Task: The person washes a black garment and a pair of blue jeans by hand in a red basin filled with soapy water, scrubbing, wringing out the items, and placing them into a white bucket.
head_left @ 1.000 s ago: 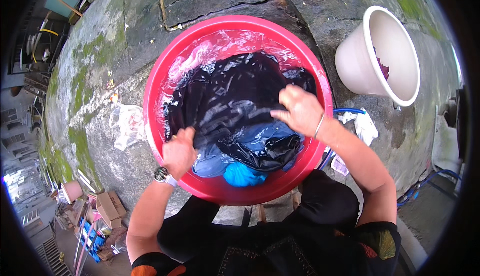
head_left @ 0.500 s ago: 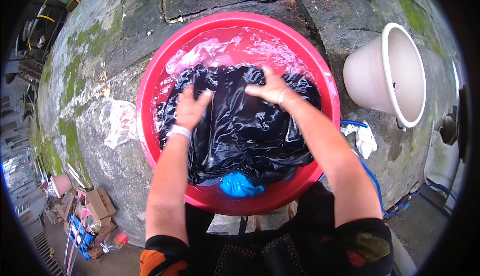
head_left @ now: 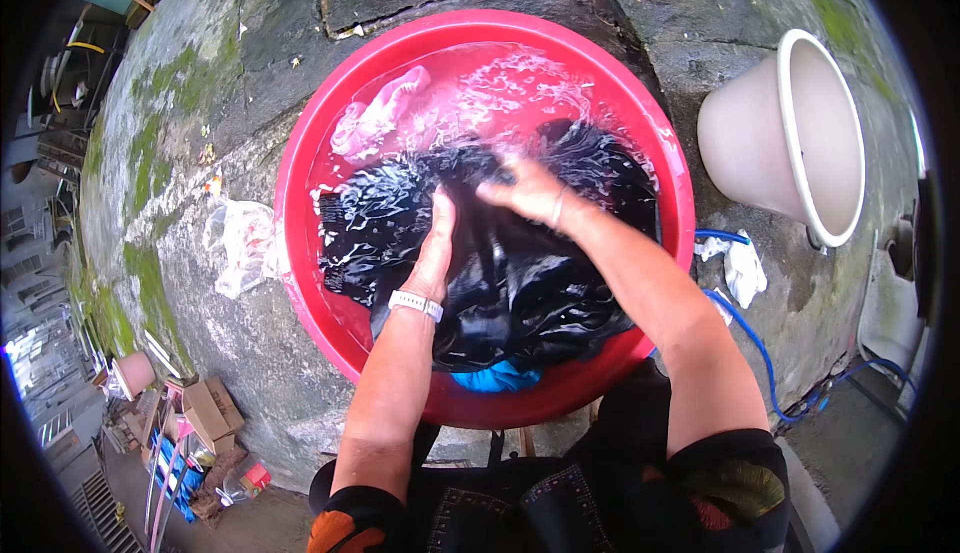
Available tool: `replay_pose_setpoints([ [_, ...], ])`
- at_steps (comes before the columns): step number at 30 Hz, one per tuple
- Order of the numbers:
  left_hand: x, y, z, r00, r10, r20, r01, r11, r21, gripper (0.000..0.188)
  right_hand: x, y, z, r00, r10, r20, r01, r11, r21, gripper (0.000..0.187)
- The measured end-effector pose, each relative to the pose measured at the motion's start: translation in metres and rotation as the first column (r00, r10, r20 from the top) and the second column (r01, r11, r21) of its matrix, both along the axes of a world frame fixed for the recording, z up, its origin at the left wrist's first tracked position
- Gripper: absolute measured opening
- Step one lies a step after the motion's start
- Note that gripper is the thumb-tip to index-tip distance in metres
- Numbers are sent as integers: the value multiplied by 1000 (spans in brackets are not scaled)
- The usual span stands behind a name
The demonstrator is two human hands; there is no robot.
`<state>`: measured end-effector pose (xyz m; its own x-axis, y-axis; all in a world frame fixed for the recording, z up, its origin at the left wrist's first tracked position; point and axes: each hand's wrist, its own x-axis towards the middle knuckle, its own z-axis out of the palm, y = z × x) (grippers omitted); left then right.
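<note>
A wet black garment (head_left: 510,283), shiny and bunched, fills the near half of a red plastic tub (head_left: 684,223) of water. Its ribbed edge (head_left: 332,243) spreads at the left. My left hand (head_left: 435,243), with a pale band at the wrist, is turned edge-on against the cloth, fingers straight, thumb up. To its right my right hand (head_left: 530,196) touches the far part of the garment, thumb apart from its fingers; the fingertips are smeared by motion. Pink cloth (head_left: 385,113) floats at the far left of the tub, and a bright blue piece (head_left: 497,377) shows under the garment's near edge.
A pale bucket (head_left: 750,143) lies on its side to the right. A blue hose (head_left: 750,353) and a crumpled white piece (head_left: 744,271) are beside the tub. Left of it lies a clear plastic bag (head_left: 240,243) on mossy concrete; a cardboard box (head_left: 212,411) stands among clutter farther off.
My left hand has moved right, toward my right hand, and turned edge-on. The garment has shifted rightward and toward me, exposing its ribbed edge and covering more of the blue piece.
</note>
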<state>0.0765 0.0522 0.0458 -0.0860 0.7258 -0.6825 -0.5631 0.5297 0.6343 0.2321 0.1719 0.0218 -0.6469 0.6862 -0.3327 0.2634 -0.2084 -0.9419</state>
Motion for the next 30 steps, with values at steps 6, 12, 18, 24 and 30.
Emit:
replay_pose_setpoints([
  [6,-31,-37,-26,916,277,290,-285,958,-14,92,-42,-99,88,962,270,-39,-200,797,570,31],
  [12,1,-46,-8,740,328,587,-412,911,10,82,-58,-86,82,997,73,1,-54,728,683,42],
  [18,19,-26,3,898,385,212,-391,920,-15,62,-51,-20,54,931,-4,364,-229,770,596,53],
  [24,-3,-21,50,984,167,-59,-163,984,75,68,68,57,-8,852,-250,460,239,967,82,61],
  [30,19,-13,29,996,81,-36,-83,995,-49,105,6,-19,-16,928,45,370,-186,917,354,78],
])
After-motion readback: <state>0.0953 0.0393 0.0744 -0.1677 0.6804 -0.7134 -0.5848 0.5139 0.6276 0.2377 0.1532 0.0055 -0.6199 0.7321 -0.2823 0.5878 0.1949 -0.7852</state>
